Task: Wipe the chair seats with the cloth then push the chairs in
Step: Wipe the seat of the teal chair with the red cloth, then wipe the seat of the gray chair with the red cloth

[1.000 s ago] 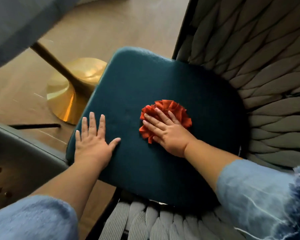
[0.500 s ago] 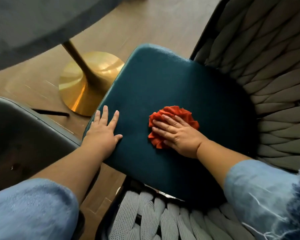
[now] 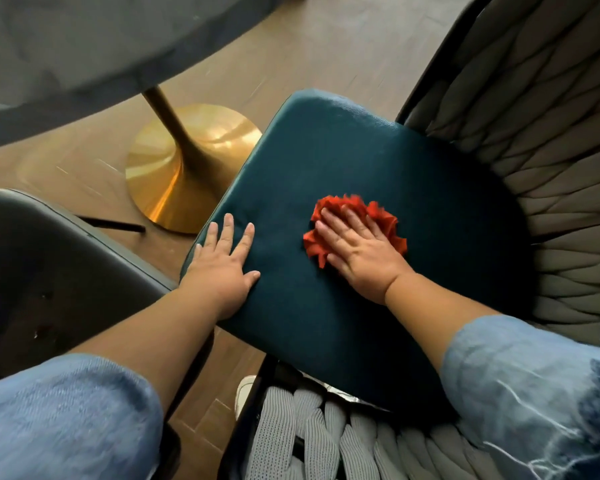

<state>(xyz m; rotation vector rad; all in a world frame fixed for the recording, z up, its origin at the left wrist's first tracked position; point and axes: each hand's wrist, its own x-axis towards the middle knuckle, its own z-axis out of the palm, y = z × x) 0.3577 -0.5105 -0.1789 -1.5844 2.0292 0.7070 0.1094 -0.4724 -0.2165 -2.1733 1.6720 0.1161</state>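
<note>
A dark teal chair seat (image 3: 378, 161) fills the middle of the view, with a grey woven backrest (image 3: 541, 140) curving around its right and near sides. A crumpled red cloth (image 3: 385, 216) lies near the seat's middle. My right hand (image 3: 357, 252) presses flat on the cloth, fingers spread and pointing up-left, covering most of it. My left hand (image 3: 222, 268) rests flat on the seat's left edge, fingers apart, holding nothing.
A grey round table top (image 3: 84, 46) overhangs at upper left on a gold pedestal base (image 3: 174, 168), close to the seat's left edge. A second dark chair seat (image 3: 42, 258) stands at lower left. Wooden floor (image 3: 343, 53) shows beyond.
The view has shifted, so the chair now sits further right in it. My right hand and the cloth have turned slightly on the seat. My left hand stays flat on the left edge.
</note>
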